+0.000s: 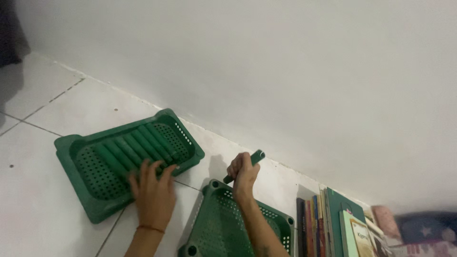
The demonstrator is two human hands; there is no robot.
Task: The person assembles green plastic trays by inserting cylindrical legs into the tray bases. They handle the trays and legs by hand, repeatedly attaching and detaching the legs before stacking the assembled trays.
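A green perforated plastic tray point(78, 147) lies on the white tiled floor at the left, with several green tubes point(133, 145) lying side by side in it. My left hand point(153, 190) rests flat with fingers spread on the near ends of those tubes. My right hand point(243, 173) grips one green tube point(254, 158) that points up and to the right toward the wall. Below that hand sits a second green perforated tray point(214, 228) with round sockets at its corners.
A white wall point(285, 71) runs diagonally behind the trays. A row of upright books point(333, 223) stands at the lower right, with patterned fabric point(419, 233) beyond it. A dark object point(9, 33) fills the top left corner.
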